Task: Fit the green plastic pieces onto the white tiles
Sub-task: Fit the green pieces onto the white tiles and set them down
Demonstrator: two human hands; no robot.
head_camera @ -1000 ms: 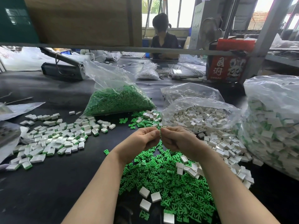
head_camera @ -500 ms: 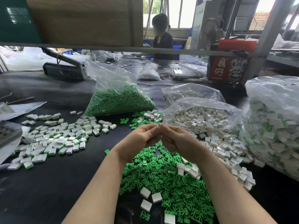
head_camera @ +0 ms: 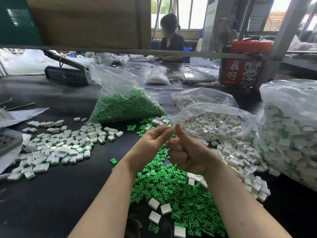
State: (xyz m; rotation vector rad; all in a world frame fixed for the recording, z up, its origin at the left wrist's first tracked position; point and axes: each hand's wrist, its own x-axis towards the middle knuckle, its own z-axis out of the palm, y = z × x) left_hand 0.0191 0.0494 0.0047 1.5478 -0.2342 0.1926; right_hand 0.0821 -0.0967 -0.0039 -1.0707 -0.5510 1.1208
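A small assembly workshop is indicated. A long black worktable is covered with bulk parts: clear bags of green pieces and white tiles on it, another seated worker at its far side.

Bright daylight from rear windows, blown-out glare, wide-angle edge distortion.

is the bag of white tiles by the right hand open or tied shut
Open: the bag of white tiles lies with its mouth gaping toward the hands, and loose tiles spill out onto the table.
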